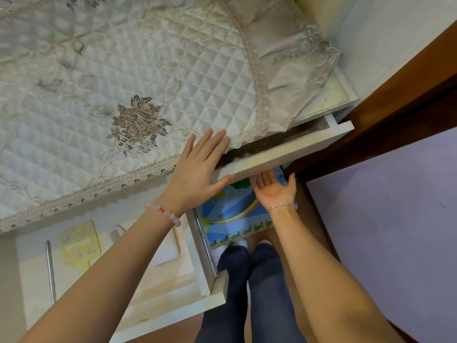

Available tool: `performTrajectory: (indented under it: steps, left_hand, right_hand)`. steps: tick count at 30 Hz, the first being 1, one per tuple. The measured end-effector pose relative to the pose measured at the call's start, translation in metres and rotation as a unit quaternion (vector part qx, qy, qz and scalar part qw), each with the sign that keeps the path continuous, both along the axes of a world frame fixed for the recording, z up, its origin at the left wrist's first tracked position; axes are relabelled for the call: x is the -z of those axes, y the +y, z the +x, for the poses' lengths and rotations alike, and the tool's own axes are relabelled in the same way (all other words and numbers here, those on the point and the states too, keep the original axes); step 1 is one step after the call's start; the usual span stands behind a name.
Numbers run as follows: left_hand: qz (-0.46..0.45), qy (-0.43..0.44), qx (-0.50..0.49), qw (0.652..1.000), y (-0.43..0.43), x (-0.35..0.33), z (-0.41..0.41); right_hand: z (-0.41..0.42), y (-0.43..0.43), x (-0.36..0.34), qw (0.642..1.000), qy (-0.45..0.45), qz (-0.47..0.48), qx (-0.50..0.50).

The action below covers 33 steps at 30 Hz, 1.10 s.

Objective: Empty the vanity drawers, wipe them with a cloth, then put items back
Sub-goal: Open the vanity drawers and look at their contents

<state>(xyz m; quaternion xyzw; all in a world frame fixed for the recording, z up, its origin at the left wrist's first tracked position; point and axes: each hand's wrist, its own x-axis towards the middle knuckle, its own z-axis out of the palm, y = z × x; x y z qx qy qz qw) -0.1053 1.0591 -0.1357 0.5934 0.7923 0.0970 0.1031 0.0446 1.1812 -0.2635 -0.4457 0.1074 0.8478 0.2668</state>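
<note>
A white vanity is covered by a quilted cream cloth [123, 78] with lace trim. Its right drawer [284, 151] is slightly pulled out, the inside dark and mostly hidden. My left hand [197, 167] lies flat with straight fingers on the cloth's edge, thumb against the drawer front. My right hand [274, 186] is palm up under the drawer front, its fingertips hidden beneath it. The left drawer [158, 300] stands wide open and holds a yellow hand mirror [79, 243], a white comb [116, 232], a metal rod [50, 271] and a white tray [167, 251].
A brown wooden frame [408, 100] runs along the right of the vanity, with a lilac surface [395, 231] beside it. A colourful foam mat [232, 214] lies on the floor under the drawers. My legs in dark trousers [247, 293] stand close to the open left drawer.
</note>
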Motion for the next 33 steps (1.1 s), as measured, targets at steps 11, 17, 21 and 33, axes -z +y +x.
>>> performTrajectory:
  steps: [11,17,21,33]
  left_hand:
    - [-0.016,0.030,0.034,0.999,-0.011,-0.001,0.009]
    - [-0.024,0.043,0.027,0.998,-0.011,-0.001,0.011]
    - [-0.028,0.046,0.025,0.998,-0.011,-0.002,0.012]
    - [-0.038,0.051,-0.006,0.998,-0.013,-0.007,0.023]
  right_hand:
    - [0.085,-0.049,-0.001,0.998,-0.050,-0.010,0.027]
    - [0.113,-0.067,-0.001,0.997,-0.074,-0.010,0.028]
    - [0.126,-0.075,-0.004,0.997,-0.072,-0.014,0.036]
    - [0.142,-0.078,-0.017,0.998,-0.061,-0.007,0.003]
